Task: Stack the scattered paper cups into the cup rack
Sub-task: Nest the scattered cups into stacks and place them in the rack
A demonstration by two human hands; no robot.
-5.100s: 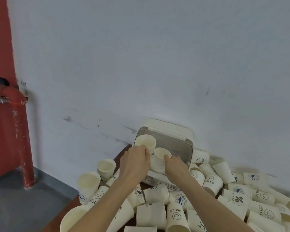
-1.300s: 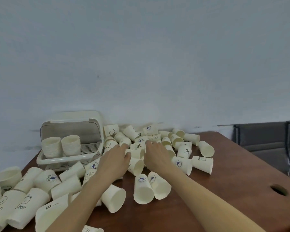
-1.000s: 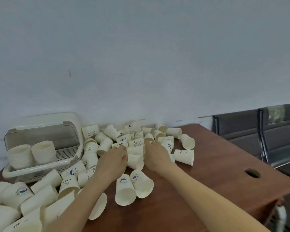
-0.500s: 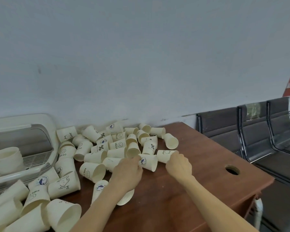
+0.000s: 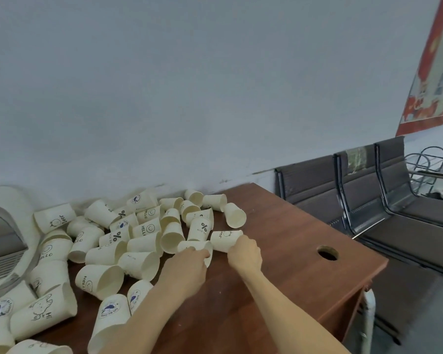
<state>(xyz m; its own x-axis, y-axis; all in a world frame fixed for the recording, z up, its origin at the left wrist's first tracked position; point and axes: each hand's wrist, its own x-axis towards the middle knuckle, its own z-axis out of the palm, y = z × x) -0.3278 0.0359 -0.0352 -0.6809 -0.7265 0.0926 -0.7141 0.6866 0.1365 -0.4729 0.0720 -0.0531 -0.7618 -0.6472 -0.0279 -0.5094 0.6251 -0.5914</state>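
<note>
Currently, at your far left, the cream plastic cup rack (image 5: 16, 233) sits against the wall, only partly in view, so you cannot tell from here how full it is. Moving right, dozens of scattered paper cups (image 5: 128, 241) lie on their sides across the brown wooden table (image 5: 287, 241), many printed with "HELLO", a percent sign or small cartoon figures. Your left hand (image 5: 187, 268) reaches over the right edge of that heap, its fingers curled onto a tipped cup (image 5: 198, 246), apparently gripping its rim. Just beside it, your right hand (image 5: 244, 254) closes round the mouth end of another cup lying on its side (image 5: 224, 238), the outermost one of the pile. Further right the table has a round cable hole (image 5: 327, 252), then a row of dark waiting-room seats (image 5: 363, 190) along the wall. Likely risks: thin paper may crush if you squeeze hard, and lifting either cup could nudge its touching neighbours, sending them rolling toward the table edge. The rack is well apart from both hands, so carried cups could slip on the way across.
</note>
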